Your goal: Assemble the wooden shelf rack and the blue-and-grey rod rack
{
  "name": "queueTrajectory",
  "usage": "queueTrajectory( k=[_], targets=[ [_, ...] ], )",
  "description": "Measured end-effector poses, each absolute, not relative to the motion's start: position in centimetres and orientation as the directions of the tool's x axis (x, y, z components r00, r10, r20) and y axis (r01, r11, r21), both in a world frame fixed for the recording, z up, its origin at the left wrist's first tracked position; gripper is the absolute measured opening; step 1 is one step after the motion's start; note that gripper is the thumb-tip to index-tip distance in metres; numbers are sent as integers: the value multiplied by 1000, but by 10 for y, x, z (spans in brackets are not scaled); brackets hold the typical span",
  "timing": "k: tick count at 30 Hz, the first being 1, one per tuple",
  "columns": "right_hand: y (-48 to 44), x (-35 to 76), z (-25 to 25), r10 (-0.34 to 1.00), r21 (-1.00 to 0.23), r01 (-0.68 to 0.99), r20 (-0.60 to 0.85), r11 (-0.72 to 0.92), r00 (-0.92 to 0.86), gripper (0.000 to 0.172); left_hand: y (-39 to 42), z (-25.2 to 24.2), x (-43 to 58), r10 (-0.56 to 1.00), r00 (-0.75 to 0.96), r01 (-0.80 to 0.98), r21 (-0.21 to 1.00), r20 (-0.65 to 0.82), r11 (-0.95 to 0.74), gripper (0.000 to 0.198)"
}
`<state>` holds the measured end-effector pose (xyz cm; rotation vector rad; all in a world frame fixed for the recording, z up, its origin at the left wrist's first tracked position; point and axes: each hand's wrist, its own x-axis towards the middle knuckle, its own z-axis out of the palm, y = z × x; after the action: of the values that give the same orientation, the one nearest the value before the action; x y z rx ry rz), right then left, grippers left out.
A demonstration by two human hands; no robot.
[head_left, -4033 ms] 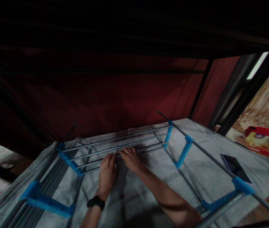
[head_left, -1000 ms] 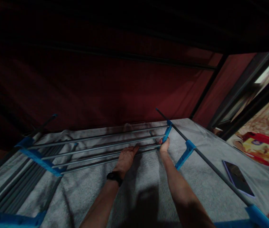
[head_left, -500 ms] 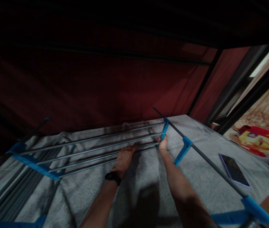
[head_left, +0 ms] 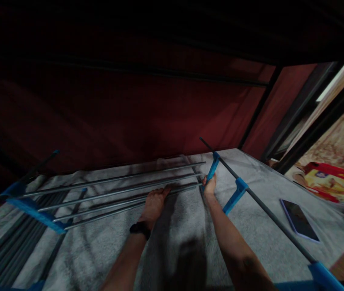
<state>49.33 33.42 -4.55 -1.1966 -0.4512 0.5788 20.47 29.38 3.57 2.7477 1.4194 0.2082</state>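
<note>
Several grey metal tubes (head_left: 120, 186) run side by side across the bed, their left ends at a blue plastic bracket (head_left: 35, 212). My left hand (head_left: 154, 203), with a dark band at its wrist, is wrapped over the lower tubes, its fingertips partly hidden. Another blue plastic bracket (head_left: 213, 166), fixed to a long slanted tube (head_left: 228, 167), is gripped by my right hand (head_left: 210, 186). The upper tubes' right ends stand apart from this bracket; the lowest ends lie close to my right fingers, and contact there is unclear.
A phone (head_left: 299, 220) lies on the grey blanket (head_left: 269, 178) at right. More tubes (head_left: 17, 242) are bundled at lower left. Dark frame posts (head_left: 261, 107) and a red curtain (head_left: 147, 117) bound the back. Beyond the right side is a red and yellow box (head_left: 336, 184).
The tubes and left bracket have shifted left with my left hand. The right bracket has moved slightly right, and a gap now shows between it and the upper tube ends.
</note>
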Motion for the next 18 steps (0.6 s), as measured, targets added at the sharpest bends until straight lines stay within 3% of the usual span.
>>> queueTrajectory(
  k=[11,18],
  targets=[
    [328,490,-41,685,-966,-223,-76,129,725,62,290,48,208,818,569,808,124,87,-576,62],
    [329,486,-29,704,-977,-168,-25,135,710,64,288,53,208,812,572,800,139,116,-584,61]
  ],
)
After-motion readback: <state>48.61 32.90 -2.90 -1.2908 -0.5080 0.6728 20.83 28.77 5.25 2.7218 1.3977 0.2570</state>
